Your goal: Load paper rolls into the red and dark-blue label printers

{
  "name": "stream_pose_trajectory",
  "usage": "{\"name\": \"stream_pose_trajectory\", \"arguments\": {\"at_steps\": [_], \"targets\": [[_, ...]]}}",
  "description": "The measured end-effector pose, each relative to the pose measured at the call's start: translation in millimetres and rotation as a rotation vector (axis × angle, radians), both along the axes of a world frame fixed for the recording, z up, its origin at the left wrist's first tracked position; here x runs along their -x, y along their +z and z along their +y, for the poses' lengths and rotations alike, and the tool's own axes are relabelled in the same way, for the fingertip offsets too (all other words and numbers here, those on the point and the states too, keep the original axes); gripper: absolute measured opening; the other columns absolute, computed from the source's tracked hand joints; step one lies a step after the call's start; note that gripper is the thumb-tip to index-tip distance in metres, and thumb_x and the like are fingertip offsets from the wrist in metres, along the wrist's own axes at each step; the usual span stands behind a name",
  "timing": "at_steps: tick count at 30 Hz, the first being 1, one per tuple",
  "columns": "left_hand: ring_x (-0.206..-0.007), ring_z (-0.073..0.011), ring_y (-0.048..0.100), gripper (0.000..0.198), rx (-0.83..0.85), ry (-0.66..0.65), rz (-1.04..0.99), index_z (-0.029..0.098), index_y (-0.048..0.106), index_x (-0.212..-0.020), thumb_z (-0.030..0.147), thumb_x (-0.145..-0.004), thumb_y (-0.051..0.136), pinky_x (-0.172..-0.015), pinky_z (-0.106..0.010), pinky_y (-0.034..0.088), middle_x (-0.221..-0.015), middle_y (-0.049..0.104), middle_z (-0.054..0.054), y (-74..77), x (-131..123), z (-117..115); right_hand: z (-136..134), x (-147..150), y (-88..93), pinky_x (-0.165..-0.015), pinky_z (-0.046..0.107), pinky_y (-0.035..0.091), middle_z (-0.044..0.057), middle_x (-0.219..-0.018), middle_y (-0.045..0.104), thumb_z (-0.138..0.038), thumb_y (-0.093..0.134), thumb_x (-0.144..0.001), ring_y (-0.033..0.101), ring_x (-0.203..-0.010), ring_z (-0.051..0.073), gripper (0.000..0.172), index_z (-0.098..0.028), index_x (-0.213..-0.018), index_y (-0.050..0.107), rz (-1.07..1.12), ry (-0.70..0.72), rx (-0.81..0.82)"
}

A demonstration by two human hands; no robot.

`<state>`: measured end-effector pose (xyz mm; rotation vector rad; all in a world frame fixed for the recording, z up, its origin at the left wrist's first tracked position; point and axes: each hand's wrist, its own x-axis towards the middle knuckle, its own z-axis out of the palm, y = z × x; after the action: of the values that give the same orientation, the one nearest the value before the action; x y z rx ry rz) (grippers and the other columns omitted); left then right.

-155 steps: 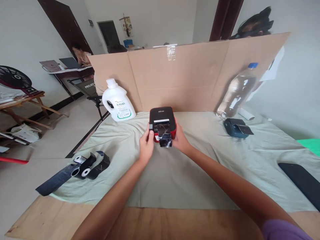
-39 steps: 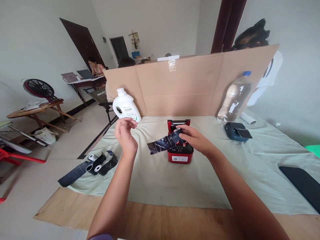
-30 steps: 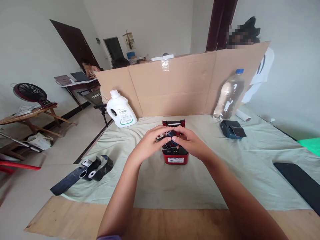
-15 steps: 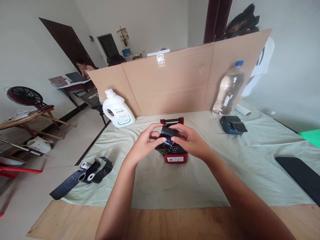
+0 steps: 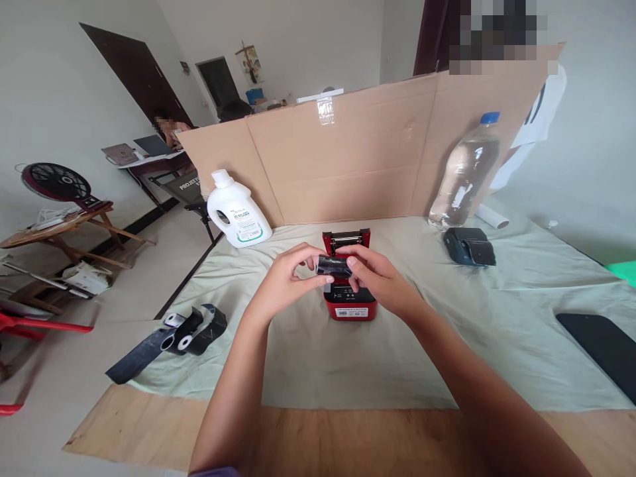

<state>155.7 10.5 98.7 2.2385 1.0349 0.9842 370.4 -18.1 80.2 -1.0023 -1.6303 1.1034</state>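
A small black roll lies level between my two hands. My left hand pinches its left end between thumb and fingers. My right hand is closed round its right end, thumb on top. Just behind and below the roll stands a red and black label printer, its red lid raised. My hands hide the printer's middle. At the left of the cloth lie several black rolls with white cores, strips of black film trailing from them.
A pale green cloth covers the wooden table. Along the back stand a cardboard screen, a white detergent jug and a clear water bottle. Rightward are a dark blue device and a black phone-like slab. People sit beyond.
Both hands have turned the black roll level. The loose black film hanging under it no longer shows. The view has shifted slightly.
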Motion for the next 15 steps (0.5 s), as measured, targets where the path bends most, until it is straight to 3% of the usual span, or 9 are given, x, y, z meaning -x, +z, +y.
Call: {"name": "stream_pose_trajectory", "arguments": {"at_steps": [4,7,9,12,15], "targets": [[-0.084,-0.0174,0.062,0.023,0.072,-0.003,0.020,0.021,0.070,-0.097,0.039,-0.084,0.070,-0.054,-0.018,0.039,-0.085,0.067,-0.002,2.7,2.5,-3.1,2.3,9.3,-9.3,-0.075,0.030,0.050,0.004,-0.108,0.067,-0.037,0.061,-0.089,0.061,-0.081,0.015,0.029,-0.023,-0.114,0.064,0.046,0.015,-0.048],[-0.090,-0.0183,0.063,0.031,0.096,0.008,0.023,0.021,0.069,-0.108,0.042,-0.085,0.069,-0.057,-0.018,0.042,-0.095,0.070,-0.004,4.8,4.7,-7.4,4.8,19.8,-18.1,-0.070,0.029,0.049,0.004,-0.100,0.068,-0.040,0.057,-0.091,0.060,-0.075,0.014,0.029,-0.021,-0.112,0.064,0.085,0.005,-0.010],[-0.083,-0.0168,0.063,0.035,0.085,0.046,0.068,0.020,0.069,-0.108,0.047,-0.086,0.066,-0.058,-0.019,0.044,-0.090,0.070,-0.003,4.9,13.6,-5.3,4.0,30.4,-26.3,-0.061,0.027,0.046,0.003,-0.096,0.068,-0.043,0.052,-0.094,0.053,-0.062,0.010,0.035,-0.021,-0.119,0.060,0.127,-0.069,0.062],[-0.073,-0.0155,0.061,0.041,0.005,0.218,0.224,0.020,0.071,-0.105,0.055,-0.086,0.063,-0.066,-0.023,0.046,-0.082,0.069,-0.002,-1.8,47.7,14.8,-7.0,53.6,-47.3,-0.054,0.025,0.041,0.003,-0.095,0.067,-0.042,0.049,-0.095,0.047,-0.056,0.009,0.032,-0.022,-0.119,0.054,0.187,-0.145,0.092],[-0.075,-0.0193,0.063,0.044,-0.021,0.468,0.514,0.018,0.073,-0.101,0.058,-0.085,0.062,-0.068,-0.027,0.044,-0.081,0.070,-0.005,-19.3,102.6,53.1,-32.7,81.5,-79.5,-0.057,0.026,0.041,0.001,-0.086,0.065,-0.034,0.048,-0.096,0.049,-0.058,0.011,0.022,-0.022,-0.111,0.055,0.100,-0.010,0.004]]}}
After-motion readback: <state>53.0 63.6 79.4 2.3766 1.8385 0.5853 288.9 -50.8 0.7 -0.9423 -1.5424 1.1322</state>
